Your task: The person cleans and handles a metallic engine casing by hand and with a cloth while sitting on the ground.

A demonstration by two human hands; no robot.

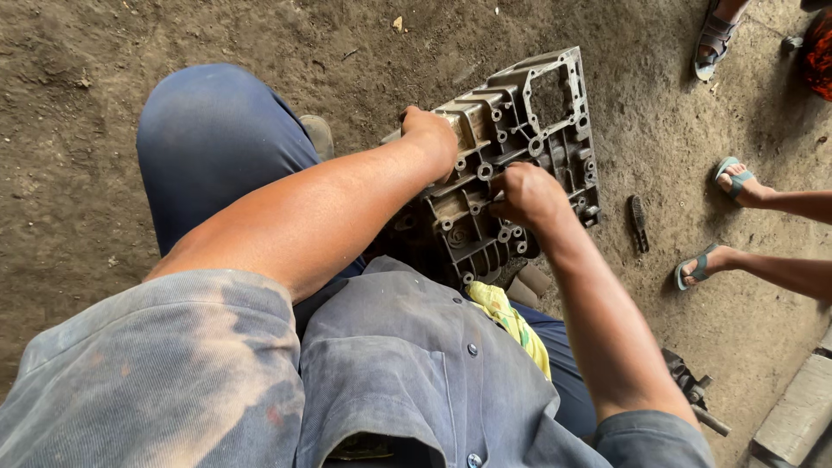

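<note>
A grimy grey cast-metal engine housing (555, 104) with several bolt holes and ribbed chambers stands tilted on the dirt floor between my knees. My left hand (431, 134) grips its left edge near the top. My right hand (530, 198) is closed over the middle of its face, fingers pressed into the ribs; whether it holds a small tool is hidden by the fist.
A yellow rag (513, 319) lies on my lap. A dark brush-like tool (639, 222) rests on the dirt to the right of the housing. Another person's sandalled feet (732, 178) stand at right. Metal parts (693, 390) lie at lower right.
</note>
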